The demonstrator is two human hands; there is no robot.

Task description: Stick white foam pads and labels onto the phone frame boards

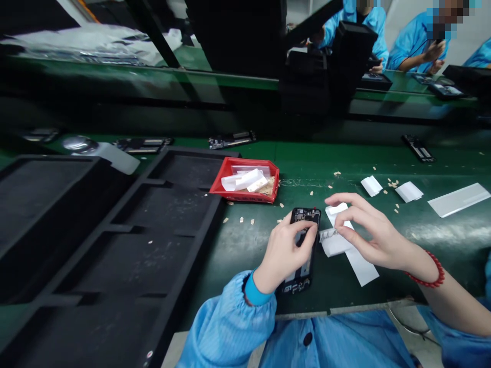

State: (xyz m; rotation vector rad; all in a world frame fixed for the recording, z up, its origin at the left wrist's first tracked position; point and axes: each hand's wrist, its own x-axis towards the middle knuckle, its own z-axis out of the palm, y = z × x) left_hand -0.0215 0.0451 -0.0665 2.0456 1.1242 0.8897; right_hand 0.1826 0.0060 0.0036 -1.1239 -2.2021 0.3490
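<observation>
My left hand (282, 250) rests on a black phone body (303, 217) that lies on the green belt (441, 235), fingers pressing its middle. My right hand (370, 230) pinches a white strip of film or paper backing (358, 263) just right of the phone, thumb and forefinger closed on its crumpled upper end. A red bead bracelet (431, 273) circles my right wrist. Both sleeves are light blue.
A red tray (224, 181) with white strips stands beyond the phone. Black foam trays (126, 240) fill the left. White paper pieces (408, 191) and small tan scraps litter the belt at right. More phone parts (232, 139) lie farther back; people in blue sit across.
</observation>
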